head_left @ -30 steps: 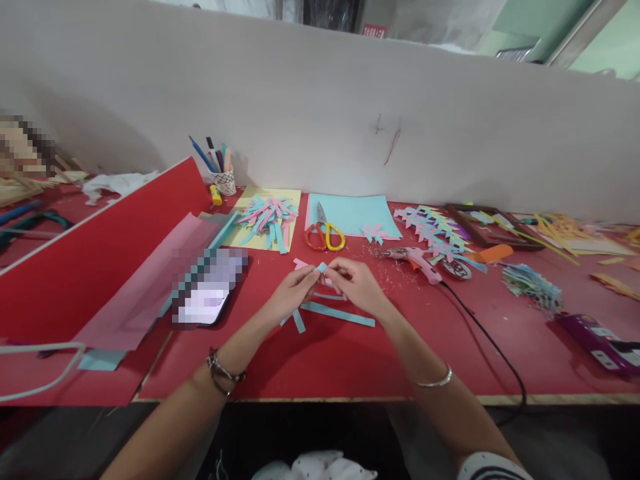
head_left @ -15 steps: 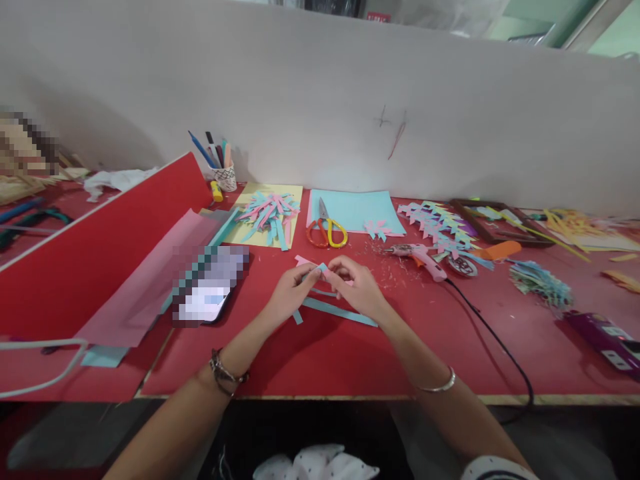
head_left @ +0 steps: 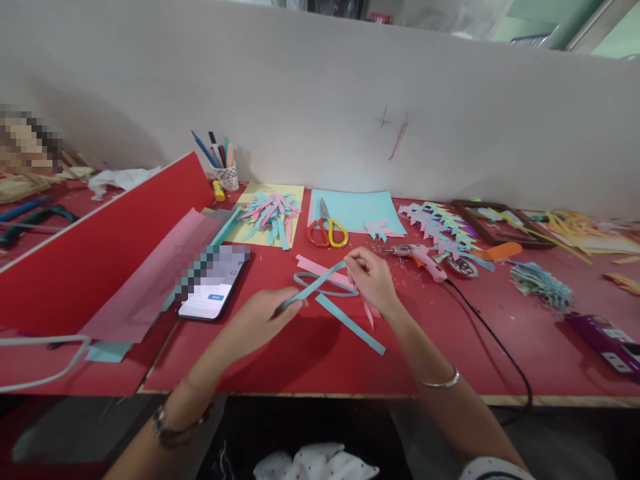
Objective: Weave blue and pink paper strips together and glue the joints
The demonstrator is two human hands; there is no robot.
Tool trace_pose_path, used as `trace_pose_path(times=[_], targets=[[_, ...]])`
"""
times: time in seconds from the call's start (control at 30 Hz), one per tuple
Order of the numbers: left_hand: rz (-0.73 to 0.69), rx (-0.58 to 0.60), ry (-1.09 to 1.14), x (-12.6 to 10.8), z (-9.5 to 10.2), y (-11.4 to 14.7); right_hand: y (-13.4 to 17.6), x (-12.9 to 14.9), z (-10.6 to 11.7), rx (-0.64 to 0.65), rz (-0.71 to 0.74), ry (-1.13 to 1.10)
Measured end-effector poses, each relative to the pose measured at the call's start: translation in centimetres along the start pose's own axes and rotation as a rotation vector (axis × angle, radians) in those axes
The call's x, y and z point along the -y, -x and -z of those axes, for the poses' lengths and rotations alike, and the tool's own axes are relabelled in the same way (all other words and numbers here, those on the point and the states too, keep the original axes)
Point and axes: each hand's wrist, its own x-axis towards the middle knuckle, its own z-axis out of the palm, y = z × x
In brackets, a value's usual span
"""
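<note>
A light blue paper strip (head_left: 320, 280) is stretched between my two hands, low over the red table. Its lower left end is pinched by my left hand (head_left: 270, 317). My right hand (head_left: 367, 277) grips the upper end, and pink strip ends (head_left: 369, 313) dangle below that hand; whether its fingers hold them too I cannot tell. A curved blue strip forms a loop (head_left: 334, 291) behind the stretched one. Another pink strip (head_left: 306, 265) reaches out to the left behind it. Another blue strip (head_left: 353, 325) lies slantwise on the table, nearer to me.
Scissors (head_left: 327, 233) rest by blue paper sheets (head_left: 360, 203). A heap of cut strips (head_left: 270, 212) lies at the back. To the right is a pink glue gun (head_left: 419, 259) with its cord, near a braided paper piece (head_left: 440, 227). A phone (head_left: 213, 287) lies left, beside a red panel (head_left: 115, 243).
My hands have moved apart from close together, the left one going left and down. The blue strip is now drawn out between them, and the pink ends hang under my right hand.
</note>
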Motion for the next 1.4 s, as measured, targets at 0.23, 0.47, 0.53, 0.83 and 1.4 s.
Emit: trace_pose_path(times=[0.23, 0.47, 0.53, 0.83, 1.4], targets=[[0.194, -0.575, -0.545, 6.3, 2.2, 6.3, -0.1, 0.0, -0.1, 0.013, -0.009, -0.02], [0.312, -0.516, -0.679, 8.1, 2.3, 7.3, 0.0, -0.2, -0.3, 0.028, -0.019, -0.019], [0.289, -0.492, -0.666, 8.3, 2.2, 7.3, 0.0, -0.3, -0.3, 0.025, -0.018, -0.015], [0.148, -0.545, -0.304, 4.7, 1.4, 4.4, 0.2, 0.3, -0.6, 0.078, -0.013, -0.004], [-0.057, -0.181, -0.242, -1.8, -1.2, -2.5, 0.1, 2.1, -0.2, 0.103, 0.156, 0.162]])
